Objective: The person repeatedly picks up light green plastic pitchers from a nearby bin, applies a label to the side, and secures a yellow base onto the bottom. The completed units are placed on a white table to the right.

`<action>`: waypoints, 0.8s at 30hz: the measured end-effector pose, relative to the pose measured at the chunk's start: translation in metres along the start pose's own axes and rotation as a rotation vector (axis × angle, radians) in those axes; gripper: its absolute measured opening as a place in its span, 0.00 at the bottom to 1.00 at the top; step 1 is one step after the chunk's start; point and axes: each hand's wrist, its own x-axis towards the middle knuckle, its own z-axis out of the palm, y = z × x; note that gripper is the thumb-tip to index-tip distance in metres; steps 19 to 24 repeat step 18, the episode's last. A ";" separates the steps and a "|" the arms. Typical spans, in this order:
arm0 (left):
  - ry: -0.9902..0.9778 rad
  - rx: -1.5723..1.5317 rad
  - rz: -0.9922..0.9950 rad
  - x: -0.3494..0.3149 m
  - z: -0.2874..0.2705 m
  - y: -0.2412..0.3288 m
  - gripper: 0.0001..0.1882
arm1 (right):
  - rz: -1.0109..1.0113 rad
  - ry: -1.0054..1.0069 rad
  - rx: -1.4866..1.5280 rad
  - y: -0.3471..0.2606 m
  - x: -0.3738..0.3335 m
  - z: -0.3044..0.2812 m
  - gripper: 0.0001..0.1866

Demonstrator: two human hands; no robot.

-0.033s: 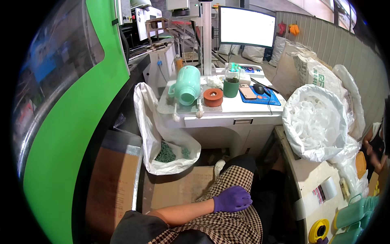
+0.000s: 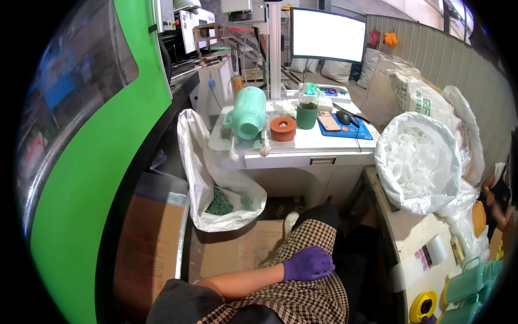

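Note:
My left hand (image 2: 308, 263) wears a purple glove and rests on my thigh, on checkered trousers (image 2: 307, 294). It holds nothing and its fingers lie loosely curved. The bare forearm reaches in from a dark sleeve at the lower left. My right hand is not in view. On the white desk (image 2: 324, 144) ahead, out of the hand's reach, a mint-green jug (image 2: 249, 113) lies on its side. Next to it stand an orange-brown round part (image 2: 283, 128) and a dark green cup (image 2: 306, 114).
A white sack (image 2: 200, 178) with green pieces in it hangs at the desk's left. A large bag of white rings (image 2: 418, 162) sits on the right. A monitor (image 2: 328, 35), phone and mouse on a blue mat (image 2: 345, 128), a green machine panel (image 2: 97, 162), cardboard (image 2: 151, 248), and a yellow tape roll (image 2: 422, 306) are around. Another person's arm (image 2: 496, 189) shows at far right.

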 end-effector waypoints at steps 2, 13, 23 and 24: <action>0.003 -0.004 -0.021 -0.001 -0.001 0.002 0.06 | -0.024 -0.205 -0.166 0.006 0.009 -0.023 0.26; 0.125 -0.105 -0.051 -0.005 -0.009 -0.004 0.07 | -0.197 0.239 0.299 -0.024 -0.052 -0.080 0.25; 0.114 -0.117 -0.056 -0.004 -0.009 -0.004 0.08 | 0.112 -0.035 1.812 -0.234 -0.130 -0.023 0.28; 0.114 -0.117 -0.056 -0.004 -0.009 -0.004 0.08 | 0.112 -0.035 1.812 -0.234 -0.130 -0.023 0.28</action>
